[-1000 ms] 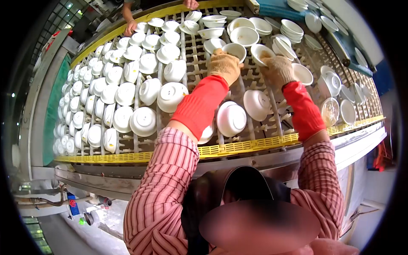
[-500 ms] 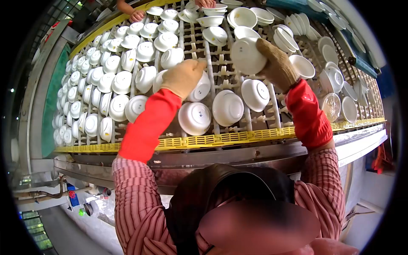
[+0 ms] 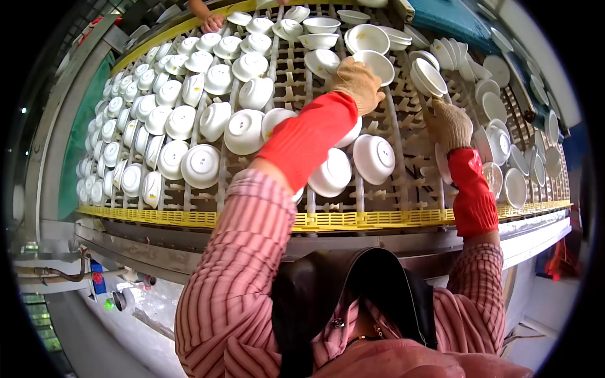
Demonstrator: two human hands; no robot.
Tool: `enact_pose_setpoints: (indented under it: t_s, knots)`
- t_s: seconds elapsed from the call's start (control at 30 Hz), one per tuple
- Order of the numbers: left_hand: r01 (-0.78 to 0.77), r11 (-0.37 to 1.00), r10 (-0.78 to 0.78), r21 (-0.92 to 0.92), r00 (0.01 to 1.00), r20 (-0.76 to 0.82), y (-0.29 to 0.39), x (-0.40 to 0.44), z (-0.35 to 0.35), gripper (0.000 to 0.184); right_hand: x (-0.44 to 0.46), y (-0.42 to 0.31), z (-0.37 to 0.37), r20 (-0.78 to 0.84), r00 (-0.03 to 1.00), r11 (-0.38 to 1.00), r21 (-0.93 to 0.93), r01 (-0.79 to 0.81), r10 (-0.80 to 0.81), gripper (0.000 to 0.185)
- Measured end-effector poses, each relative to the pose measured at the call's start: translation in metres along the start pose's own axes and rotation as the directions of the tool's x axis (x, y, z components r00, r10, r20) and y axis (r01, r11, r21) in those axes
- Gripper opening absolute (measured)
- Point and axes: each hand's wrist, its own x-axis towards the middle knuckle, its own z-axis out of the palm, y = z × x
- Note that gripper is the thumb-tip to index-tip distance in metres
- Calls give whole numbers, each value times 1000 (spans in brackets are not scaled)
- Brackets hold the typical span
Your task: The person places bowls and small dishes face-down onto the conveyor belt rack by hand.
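Both hands wear tan gloves with red cuffs. My left hand is closed at the near edge of a white bowl, whose open side faces up; the fingertips are partly hidden. Farther right, my right hand reaches just below a tilted pair of white bowls, its fingers partly hidden, and whether it touches them is unclear. Between and below the hands, an upturned white bowl leans on the pegs of the rack. Another upturned bowl stands left of it, beside my left forearm.
Rows of upturned white bowls cover the left of the pegged rack. A yellow edge strip runs along the near side. A co-worker's hand is at the far left edge. A blue-green belt with bowls lies far right.
My left hand has moved right and away from me to the bowl. My right hand no longer holds the bowl it had and has shifted right. The rows of bowls have shifted slightly.
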Motion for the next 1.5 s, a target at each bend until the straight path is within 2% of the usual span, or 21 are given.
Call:
enact_pose_setpoints:
  t_s: [0.1,0.23,0.4,0.47,0.53,0.63,0.67,0.73,0.77,0.8,0.83,0.87,0.93,1.0,1.03,1.1,1.17,1.27,1.37,1.43,1.5]
  knots:
    - [74,997,-78,32,982,171,0,19,7,47,-6,5,2,-21,999,999,-6,-32,32,38]
    - [164,968,-147,-189,984,102,-18,6,1,55,-16,5,-2,-38,999,991,135,-22,27,38]
    - [336,939,-341,66,936,87,-11,10,10,65,-11,-22,-18,-197,979,854,500,145,-51,44]
    - [368,922,-387,119,888,247,-16,23,7,61,4,-32,-15,141,990,540,831,-133,26,49]
    - [294,947,-288,-127,955,66,-26,9,7,45,1,-42,-16,60,992,534,845,9,-111,53]
    - [323,621,-384,-714,920,82,-59,-10,13,43,7,-29,-13,63,952,689,704,171,-300,49]
    - [135,847,-260,-514,949,-179,-82,-23,19,37,6,-29,-17,48,946,721,660,211,-321,35]
    - [206,516,-475,-832,877,-77,-109,-54,-1,38,4,-30,-25,18,932,774,563,289,-362,21]
    - [257,312,-602,-915,798,20,-119,-71,-10,40,7,-29,-31,-119,865,768,411,490,-488,21]
    - [338,342,-657,-877,753,33,-127,-86,-16,42,13,-31,-34,-229,753,719,225,657,-617,22]
    - [526,494,-715,-692,699,21,-119,-101,-36,51,30,-32,-22,-268,754,711,253,656,-600,22]
    - [583,707,-652,-401,757,-48,-132,-110,-21,45,44,-42,-23,-379,710,684,229,693,-593,23]
    - [511,859,-511,-43,847,-146,-139,-119,-5,38,73,-77,-32,-594,587,637,156,755,-550,25]
    - [484,868,-480,108,875,-64,-133,-112,0,34,102,-119,-51,-648,576,674,128,727,-499,32]
    - [462,868,-467,180,884,-15,-129,-110,3,32,116,-144,-63,-606,660,708,214,673,-444,38]
    - [437,882,-434,177,899,-59,-123,-112,5,28,128,-172,-77,-594,723,681,366,634,-353,46]
    - [438,884,-434,162,899,-60,-114,-117,-4,29,180,-199,-29,-557,712,742,234,628,-428,54]
    - [476,877,-464,61,874,-142,-108,-127,-11,32,161,-199,-19,-534,729,781,187,596,-428,33]
    - [512,858,-505,30,853,-130,-102,-128,-14,37,131,-187,-12,-515,798,761,366,536,-314,31]
    - [560,827,-560,44,828,-26,-102,-117,-11,40,144,-178,2,-430,853,726,480,493,-295,47]
    - [603,796,-605,58,790,101,-101,-106,-18,46,117,-182,-33,-435,869,744,493,450,-237,43]
